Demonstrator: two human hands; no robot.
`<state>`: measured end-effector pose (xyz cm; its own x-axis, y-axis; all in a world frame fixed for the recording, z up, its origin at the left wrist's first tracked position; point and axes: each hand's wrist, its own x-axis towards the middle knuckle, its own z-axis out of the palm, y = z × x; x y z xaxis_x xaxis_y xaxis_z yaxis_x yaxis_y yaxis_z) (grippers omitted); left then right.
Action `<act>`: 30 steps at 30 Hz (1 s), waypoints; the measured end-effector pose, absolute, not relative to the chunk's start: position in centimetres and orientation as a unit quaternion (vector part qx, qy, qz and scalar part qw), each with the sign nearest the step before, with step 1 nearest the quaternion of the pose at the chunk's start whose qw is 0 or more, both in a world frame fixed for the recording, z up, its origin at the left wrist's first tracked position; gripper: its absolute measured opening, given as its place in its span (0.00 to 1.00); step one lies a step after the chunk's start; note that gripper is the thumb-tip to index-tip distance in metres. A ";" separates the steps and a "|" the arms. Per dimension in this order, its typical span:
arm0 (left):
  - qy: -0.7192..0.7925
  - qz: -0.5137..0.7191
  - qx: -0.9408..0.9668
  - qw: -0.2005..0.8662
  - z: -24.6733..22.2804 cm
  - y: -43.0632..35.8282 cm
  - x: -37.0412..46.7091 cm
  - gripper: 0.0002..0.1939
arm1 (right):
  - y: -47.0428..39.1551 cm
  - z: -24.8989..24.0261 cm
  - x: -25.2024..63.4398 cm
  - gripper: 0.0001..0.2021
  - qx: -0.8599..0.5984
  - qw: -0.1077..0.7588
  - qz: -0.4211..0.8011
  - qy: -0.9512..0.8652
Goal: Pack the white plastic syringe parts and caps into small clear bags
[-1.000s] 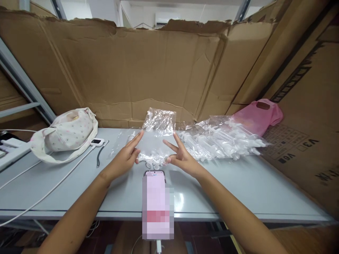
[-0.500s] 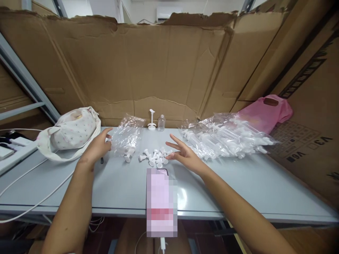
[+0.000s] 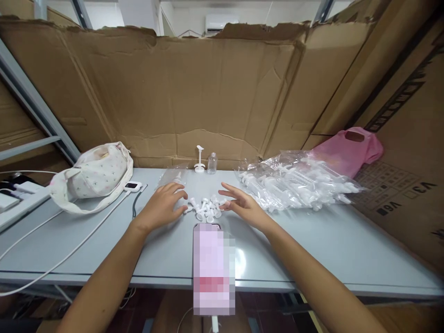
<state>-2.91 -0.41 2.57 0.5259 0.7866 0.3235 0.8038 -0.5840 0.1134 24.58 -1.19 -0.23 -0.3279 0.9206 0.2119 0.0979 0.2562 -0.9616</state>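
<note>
While a pixelated pink phone (image 3: 213, 266) is lying at the near edge of the pale grey table (image 3: 329, 249) with a cable hanging below it, both forearms are reaching past it on either side. The left hand (image 3: 161, 208) is resting palm down with fingers loosely spread and gripping nothing, its fingertips touching the left edge of a small heap of white plastic pump parts (image 3: 205, 207). The right hand (image 3: 241, 206) is lying open too, fingers splayed and holding nothing, its fingertips meeting the heap's right edge, so the heap is sitting between the two hands just beyond the phone. A crumpled clear plastic bag (image 3: 172, 175) is lying just behind the left hand. Further left, a white cable is running to a small white device (image 3: 132, 186) beside a cream floral fabric bag (image 3: 95, 173). To the right, a large clear bag of white pump heads (image 3: 298, 182) is spreading out, with a pink plastic bag (image 3: 348, 145) behind it. At the back, a white pump head (image 3: 199, 159) and a small clear bottle (image 3: 212, 163) are standing upright against the brown cardboard wall (image 3: 208, 88)
</note>
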 end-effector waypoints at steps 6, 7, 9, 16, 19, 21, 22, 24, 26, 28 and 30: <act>-0.589 -0.124 -0.797 0.051 1.6 0.1 -2.9 0.21 | -0.9 -0.6 24.6 0.25 -0.384 0.435 0.468 -0.666; -0.607 -0.119 -0.784 0.049 1.6 0.2 -2.9 0.22 | -0.9 -0.6 24.6 0.25 -0.384 0.433 0.468 -0.668; -0.634 -0.112 -0.764 0.048 1.6 0.3 -2.8 0.24 | -0.9 -0.7 24.6 0.24 -0.382 0.431 0.470 -0.669; -0.681 -0.074 -0.726 0.054 1.0 1.1 -2.4 0.28 | -0.8 -1.0 24.6 0.22 -0.386 0.425 0.472 -0.669; -0.700 -0.085 -0.706 0.060 1.2 1.2 -2.2 0.27 | -0.7 -1.1 24.5 0.22 -0.386 0.424 0.469 -0.671; -0.707 -0.093 -0.699 0.051 1.4 1.1 -2.0 0.28 | -0.7 -1.1 24.5 0.21 -0.386 0.424 0.466 -0.674; -0.711 -0.093 -0.696 0.048 1.5 1.0 -2.0 0.28 | -0.7 -1.1 24.5 0.21 -0.386 0.422 0.465 -0.676; -0.716 -0.087 -0.691 0.051 1.7 0.9 -1.9 0.27 | -0.7 -1.1 24.5 0.20 -0.386 0.418 0.463 -0.680; -0.716 -0.082 -0.690 0.068 1.7 0.8 -1.8 0.25 | -0.6 -1.2 24.5 0.20 -0.389 0.414 0.460 -0.683; -0.706 -0.081 -0.698 0.089 1.6 0.7 -1.7 0.23 | -0.5 -1.3 24.6 0.20 -0.392 0.411 0.458 -0.684; -0.697 -0.083 -0.706 0.095 1.4 0.8 -1.7 0.22 | -0.5 -1.4 24.5 0.19 -0.392 0.410 0.457 -0.685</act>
<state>-1.66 0.81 1.45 0.0142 0.9682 0.2497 0.9998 -0.0096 -0.0196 24.53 -0.48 -1.41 -0.3566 0.9117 0.2040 0.1628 0.2757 -0.9474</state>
